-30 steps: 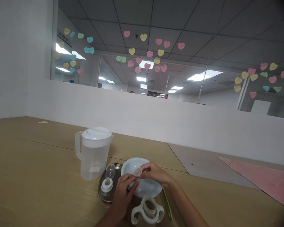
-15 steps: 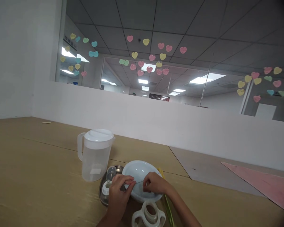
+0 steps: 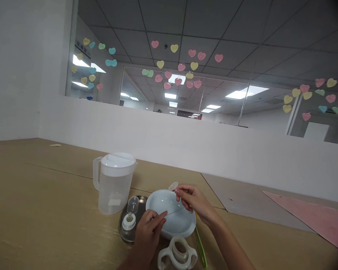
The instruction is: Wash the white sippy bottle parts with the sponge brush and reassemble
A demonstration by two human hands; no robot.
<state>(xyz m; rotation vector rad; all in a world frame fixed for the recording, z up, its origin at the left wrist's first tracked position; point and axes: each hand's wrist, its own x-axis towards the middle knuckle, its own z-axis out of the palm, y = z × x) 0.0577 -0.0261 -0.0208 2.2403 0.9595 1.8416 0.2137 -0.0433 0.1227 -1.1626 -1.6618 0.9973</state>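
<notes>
My left hand is closed in a pinch over the near left part of a white bowl. From its fingertips a thin, pale, line-like piece runs across the bowl toward my right hand; its kind cannot be made out. At the bowl's far rim my right thumb and fingers pinch a small clear round piece. In front of the bowl stands an uncapped baby bottle with two white handles. Left of my left hand, a metal tray holds a white nipple collar and a clear dome cap.
A lidded clear pitcher stands behind the tray, on the left. Green tongs lie right of the bowl, beneath my right forearm. Farther right are a grey board and a pink sheet. A white wall closes off the table's back.
My right hand has risen away from the bowl's middle to its far rim, and the clear round piece now shows in its fingers. My left hand has shifted slightly right.
</notes>
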